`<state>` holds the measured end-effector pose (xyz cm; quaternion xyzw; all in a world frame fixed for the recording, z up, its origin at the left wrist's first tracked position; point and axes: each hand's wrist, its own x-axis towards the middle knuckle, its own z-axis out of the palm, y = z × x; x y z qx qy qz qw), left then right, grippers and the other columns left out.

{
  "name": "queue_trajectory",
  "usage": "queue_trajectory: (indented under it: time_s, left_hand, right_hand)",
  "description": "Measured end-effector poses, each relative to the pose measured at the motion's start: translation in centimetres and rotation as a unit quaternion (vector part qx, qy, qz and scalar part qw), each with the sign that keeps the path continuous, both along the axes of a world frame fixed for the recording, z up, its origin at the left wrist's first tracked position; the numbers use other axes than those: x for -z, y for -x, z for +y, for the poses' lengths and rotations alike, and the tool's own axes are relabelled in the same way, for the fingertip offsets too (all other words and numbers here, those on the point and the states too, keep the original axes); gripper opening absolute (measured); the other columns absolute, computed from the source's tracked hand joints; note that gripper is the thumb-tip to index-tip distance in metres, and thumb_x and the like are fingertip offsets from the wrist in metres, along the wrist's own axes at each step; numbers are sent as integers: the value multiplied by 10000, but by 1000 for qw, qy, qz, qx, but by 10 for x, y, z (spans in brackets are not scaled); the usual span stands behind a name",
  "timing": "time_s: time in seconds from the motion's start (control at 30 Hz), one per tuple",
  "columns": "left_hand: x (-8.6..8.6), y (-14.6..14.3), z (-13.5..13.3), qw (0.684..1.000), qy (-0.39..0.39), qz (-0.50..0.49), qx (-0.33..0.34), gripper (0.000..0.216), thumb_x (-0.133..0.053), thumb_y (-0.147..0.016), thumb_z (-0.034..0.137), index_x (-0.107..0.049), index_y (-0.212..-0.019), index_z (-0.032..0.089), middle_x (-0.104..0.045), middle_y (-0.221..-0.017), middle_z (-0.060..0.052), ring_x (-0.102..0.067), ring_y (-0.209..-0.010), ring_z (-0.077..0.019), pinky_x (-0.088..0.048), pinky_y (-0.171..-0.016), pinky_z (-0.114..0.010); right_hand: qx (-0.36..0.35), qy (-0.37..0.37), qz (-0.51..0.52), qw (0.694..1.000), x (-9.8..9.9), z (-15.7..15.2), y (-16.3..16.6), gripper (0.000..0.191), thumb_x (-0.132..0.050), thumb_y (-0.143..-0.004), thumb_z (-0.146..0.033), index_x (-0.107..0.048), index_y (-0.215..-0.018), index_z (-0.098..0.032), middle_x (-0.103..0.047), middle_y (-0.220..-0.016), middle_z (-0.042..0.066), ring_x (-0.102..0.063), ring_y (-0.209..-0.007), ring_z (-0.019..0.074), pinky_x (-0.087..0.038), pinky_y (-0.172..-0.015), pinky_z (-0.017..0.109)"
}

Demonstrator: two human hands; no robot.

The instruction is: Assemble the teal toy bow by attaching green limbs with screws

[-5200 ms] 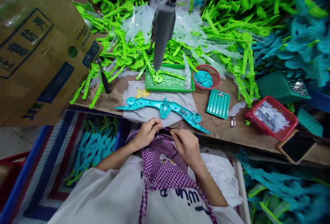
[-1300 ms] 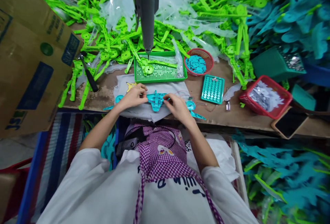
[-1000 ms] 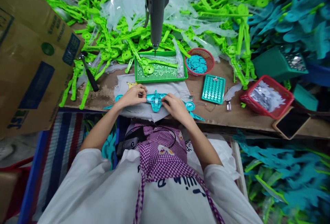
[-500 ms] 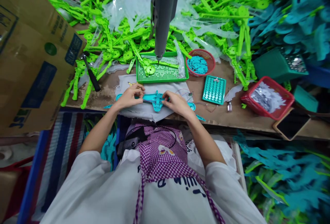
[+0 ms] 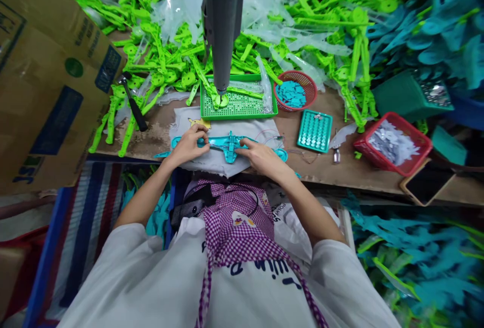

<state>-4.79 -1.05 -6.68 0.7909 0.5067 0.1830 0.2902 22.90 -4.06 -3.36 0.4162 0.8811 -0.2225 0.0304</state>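
Observation:
A long teal plastic toy part (image 5: 231,147) with a short crosspiece lies across a pale cloth (image 5: 249,168) at the table's front edge. My left hand (image 5: 189,145) is at its left arm, thumb and fingers pinched together on it; a thin dark line runs from the fingertips toward the crosspiece. My right hand (image 5: 261,156) has its fingertips closed on the part just right of the crosspiece. Whether a small piece or wire sits between those fingers is hidden. Thin wires (image 5: 274,136) trail over the cloth to the right.
A grey power screwdriver (image 5: 222,41) hangs over a green basket (image 5: 239,118). Right of it are a red basket of teal pieces (image 5: 290,94), a teal tray (image 5: 314,131), a red bin (image 5: 395,142) and a phone (image 5: 430,182). A hammer (image 5: 133,104) and carton (image 5: 56,86) are left.
The hanging screwdriver has shifted left in view. My right hand has moved slightly right and lower, and my left hand a little left. Both stay at the teal part.

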Motion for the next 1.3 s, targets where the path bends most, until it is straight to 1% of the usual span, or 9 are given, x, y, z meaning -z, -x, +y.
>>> queue_trajectory:
  time_s: [0.2,0.33,0.57,0.7,0.8,0.93,1.1,1.2,1.3]
  left_hand:
    - [-2,2,3,999,26,-33,-4,38,-632,-762,225,-607,-758,197,-615,-1168,-71,-601,-1142,-228,-471,-1059,-402]
    - [-1,3,5,998,36,-53,3,39,-616,-737,200,-583,-717,190,-622,-1157,-71,-612,-1117,-218,-473,-1050,-405]
    - [-3,3,5,996,49,-67,26,47,-605,-742,222,-578,-722,189,-646,-1131,-73,-626,-1077,-210,-479,-1027,-396]
    - [-1,6,3,993,37,-108,-7,100,-618,-754,284,-577,-720,199,-662,-1118,-78,-620,-1094,-219,-477,-1038,-407]
    - [7,10,5,971,23,-216,-102,187,-604,-757,347,-504,-687,205,-657,-1073,-83,-641,-1039,-220,-520,-969,-403]
    - [7,14,7,921,-11,-311,-232,250,-535,-817,413,-433,-704,215,-633,-1006,-63,-656,-919,-188,-553,-863,-367]
    - [-21,33,-14,932,-181,-149,-276,202,-716,-802,378,-593,-808,218,-608,-1073,-58,-581,-1092,-259,-435,-1050,-483]
    - [-27,51,-28,939,-181,-90,-278,165,-720,-833,367,-635,-839,226,-573,-1157,-43,-501,-1212,-296,-339,-1108,-524]
    - [-22,63,-36,942,-184,-65,-273,170,-700,-860,391,-654,-850,227,-551,-1174,-23,-503,-1213,-283,-355,-1090,-489]
  right_hand:
    - [-60,-16,-36,997,-3,7,6,406,-381,-947,-58,-647,-1232,-171,-595,-1254,145,-609,-1001,226,-483,-765,335]
    - [-42,-9,8,999,6,10,-4,441,-376,-948,-52,-616,-1283,-207,-592,-1233,115,-609,-928,184,-479,-773,316]
    - [-72,6,10,997,4,9,0,387,-405,-945,-59,-661,-1215,-166,-619,-1182,134,-603,-982,220,-484,-807,342]
    - [-61,39,55,996,9,14,0,335,-415,-958,-88,-661,-1169,-175,-616,-1212,118,-612,-1034,214,-503,-896,365]
    - [32,59,182,981,10,13,-8,296,-450,-998,-220,-613,-1245,-206,-609,-1254,107,-605,-1119,215,-502,-982,399]
    - [191,-10,255,948,-7,-6,-22,285,-446,-1014,-341,-654,-1162,-213,-641,-1211,110,-602,-1164,239,-477,-1032,437]
    - [368,-140,238,888,-12,-33,-55,334,-450,-992,-419,-690,-1099,-214,-668,-1163,131,-605,-1161,276,-456,-1040,475]
    - [404,-159,178,883,4,-28,-73,381,-451,-967,-427,-686,-1146,-186,-663,-1186,162,-593,-1174,308,-450,-1016,492]
    - [402,-137,133,896,18,-8,-77,406,-446,-967,-417,-672,-1198,-171,-666,-1192,166,-596,-1144,303,-447,-981,459]
